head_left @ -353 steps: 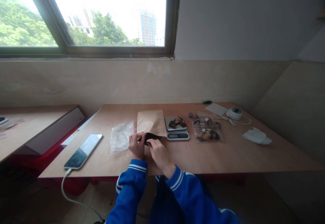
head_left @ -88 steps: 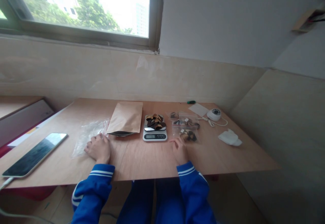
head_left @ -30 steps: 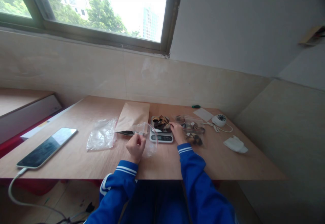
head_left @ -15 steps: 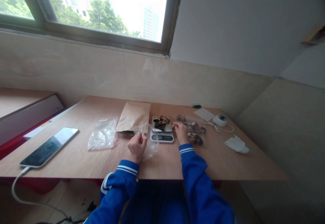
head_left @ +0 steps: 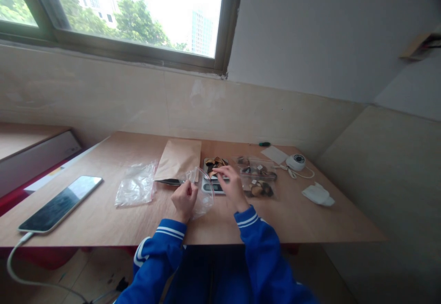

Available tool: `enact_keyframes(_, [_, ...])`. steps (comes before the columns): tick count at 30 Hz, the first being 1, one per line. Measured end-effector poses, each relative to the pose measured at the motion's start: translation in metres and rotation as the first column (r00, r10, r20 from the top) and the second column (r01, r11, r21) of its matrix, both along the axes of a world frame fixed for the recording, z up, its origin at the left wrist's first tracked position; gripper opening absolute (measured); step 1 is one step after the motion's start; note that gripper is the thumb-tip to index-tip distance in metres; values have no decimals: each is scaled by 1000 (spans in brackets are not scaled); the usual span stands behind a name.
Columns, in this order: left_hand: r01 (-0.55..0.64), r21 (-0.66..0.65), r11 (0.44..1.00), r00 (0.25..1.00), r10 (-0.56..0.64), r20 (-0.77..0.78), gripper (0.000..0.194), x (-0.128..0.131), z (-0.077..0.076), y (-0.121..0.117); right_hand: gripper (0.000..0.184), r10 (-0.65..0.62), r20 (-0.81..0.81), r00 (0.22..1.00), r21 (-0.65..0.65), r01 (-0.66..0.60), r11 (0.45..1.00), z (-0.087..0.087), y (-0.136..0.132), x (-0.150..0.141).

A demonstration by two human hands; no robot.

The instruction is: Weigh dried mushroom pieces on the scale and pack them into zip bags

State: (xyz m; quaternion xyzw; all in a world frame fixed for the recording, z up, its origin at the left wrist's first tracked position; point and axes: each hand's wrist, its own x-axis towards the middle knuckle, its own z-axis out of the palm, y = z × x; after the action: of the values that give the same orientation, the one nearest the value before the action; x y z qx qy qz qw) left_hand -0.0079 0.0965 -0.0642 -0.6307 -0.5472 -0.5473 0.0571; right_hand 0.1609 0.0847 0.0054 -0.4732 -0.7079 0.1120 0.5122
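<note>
My left hand is closed on the rim of a small clear plastic bag, holding its mouth open above the wooden table. My right hand hovers by the bag's mouth in front of a small digital scale; its fingertips are pinched together on a dark piece I cannot name. A pile of dark and tan dried pieces lies on the scale's plate. A brown paper pouch lies just left of the scale.
A heap of empty clear bags and a tablet on a white cable lie to the left. Filled clear bags, a white round device, a white cloth, a paper slip and a green pen sit on the right.
My right hand has left the scale's right side and come back towards the open bag, fingers pinched. My left hand keeps hold of the bag.
</note>
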Motion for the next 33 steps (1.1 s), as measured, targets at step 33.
enact_keyframes(33, [35,10,999,999,-35,3,33,-2,-4,1,27,-145,543,827,-142,261,955,-60,35,82])
